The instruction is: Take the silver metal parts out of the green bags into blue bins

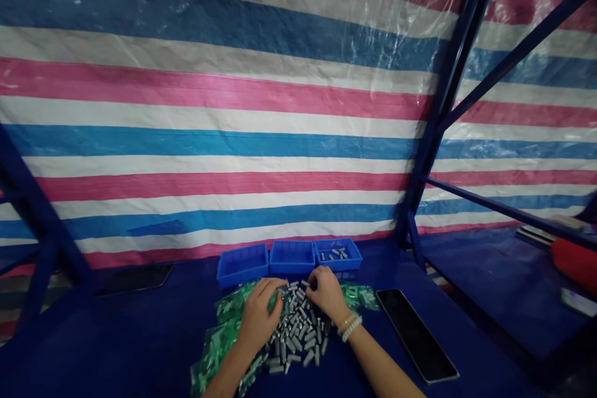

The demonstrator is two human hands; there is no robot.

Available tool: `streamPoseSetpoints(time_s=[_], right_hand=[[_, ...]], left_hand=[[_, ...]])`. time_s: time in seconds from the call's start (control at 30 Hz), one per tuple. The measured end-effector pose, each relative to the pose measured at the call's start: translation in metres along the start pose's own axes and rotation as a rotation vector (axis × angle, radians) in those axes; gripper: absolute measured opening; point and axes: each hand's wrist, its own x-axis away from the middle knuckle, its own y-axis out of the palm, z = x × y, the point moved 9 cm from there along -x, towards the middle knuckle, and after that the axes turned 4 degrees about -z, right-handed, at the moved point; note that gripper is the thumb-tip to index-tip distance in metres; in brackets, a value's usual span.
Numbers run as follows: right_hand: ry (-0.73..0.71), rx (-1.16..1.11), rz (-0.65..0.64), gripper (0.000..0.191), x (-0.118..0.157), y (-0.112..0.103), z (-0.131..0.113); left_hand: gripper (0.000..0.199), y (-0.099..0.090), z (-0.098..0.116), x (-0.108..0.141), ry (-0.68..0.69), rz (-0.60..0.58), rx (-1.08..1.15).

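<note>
- Bare left hand at bottom centre, on a forearm rising from the lower edge: palm down, fingers curved narrowly over the left side of the heap, any held piece impossible to tell
- Bare right hand just beside it, pale beaded bracelets on the wrist: fingertips bunched narrowly against the heap's top edge, any held piece likewise impossible to tell
- Loose heap of small grey metal cylinders between and below both hands
- Crumpled green-and-clear plastic packets under and beside the heap, on both sides
- Three shallow blue plastic bins in a row just beyond the hands, a few more grey metal cylinders in the rightmost
- Slim black rectangular tablet right of the hands, angled on the dark blue tabletop
- Black flat slab at left, near the table's back edge
- Blue steel rack frame at upper right, before a pink, blue and white striped tarpaulin filling the upper frame
- Red bundle on a lower shelf at far right
</note>
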Motion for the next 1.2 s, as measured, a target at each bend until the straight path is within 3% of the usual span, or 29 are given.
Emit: streamPoseSetpoints(time_s=[0.17,0.33,0.47,0.57,0.67,0.83,0.93,1.07,1.2], right_hand=[[-0.182,-0.431,0.043,0.008,0.01,-0.022,-0.037],[-0.358,-0.463,0.122,0.012,0.03,-0.045,-0.075],[-0.448,-0.47,0.028,0.013,0.038,-0.043,-0.089],[-0.422,-0.511,0.056,0.01,0.035,-0.044,-0.082],[-0.32,-0.665,0.086,0.008,0.026,-0.038,-0.065],[-0.179,-1.102,-0.087,0.025,0.019,0.0,-0.057],[-0.145,-1.196,-0.122,0.031,0.02,0.009,-0.057],[-0.177,-1.073,-0.053,0.02,0.014,-0.012,-0.046],[-0.188,-0.697,0.233,0.023,-0.001,-0.064,-0.009]], left_hand=[[0.033,0.014,-0.019,0.004,-0.218,-0.02,0.342],[0.025,0.032,-0.023,0.011,-0.41,-0.086,0.637],[0.024,0.044,-0.025,0.019,-0.584,-0.114,0.891],[0.023,0.036,-0.03,0.022,-0.637,0.023,0.97],[0.022,0.021,-0.028,0.02,-0.561,0.125,0.882],[0.016,0.009,-0.013,0.013,-0.388,0.084,0.697],[0.015,0.007,-0.01,0.012,-0.354,0.07,0.673],[0.017,0.005,-0.015,0.012,-0.381,0.078,0.685],[0.018,0.006,-0.022,0.012,-0.408,0.09,0.699]])
